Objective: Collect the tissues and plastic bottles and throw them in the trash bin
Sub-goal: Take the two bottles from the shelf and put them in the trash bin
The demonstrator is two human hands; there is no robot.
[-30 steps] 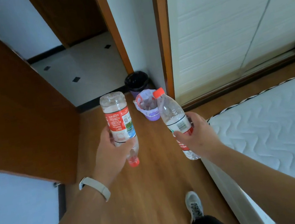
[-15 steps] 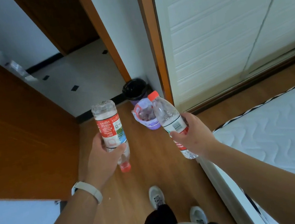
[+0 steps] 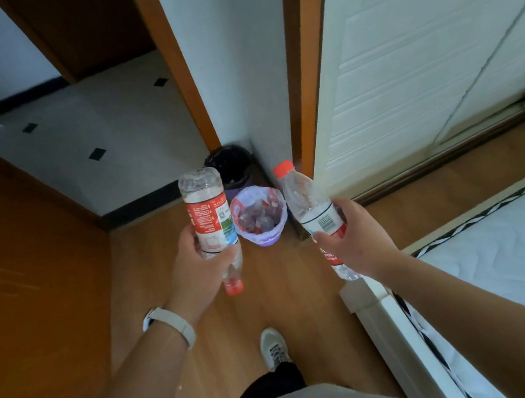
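Left hand (image 3: 197,272) gripped an inverted bottle (image 3: 210,221), cap down. Right hand (image 3: 355,242) gripped a second bottle (image 3: 307,205), cap up. Purple-lined bin (image 3: 261,230) sat frame centre between them, apparently holding trash; black bin (image 3: 231,165) behind it.

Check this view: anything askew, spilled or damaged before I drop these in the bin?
Only one oddity: the left hand holds its bottle upside down, red cap toward the floor; the right hand holds the other bottle cap up. Both caps are on; no spill shows.
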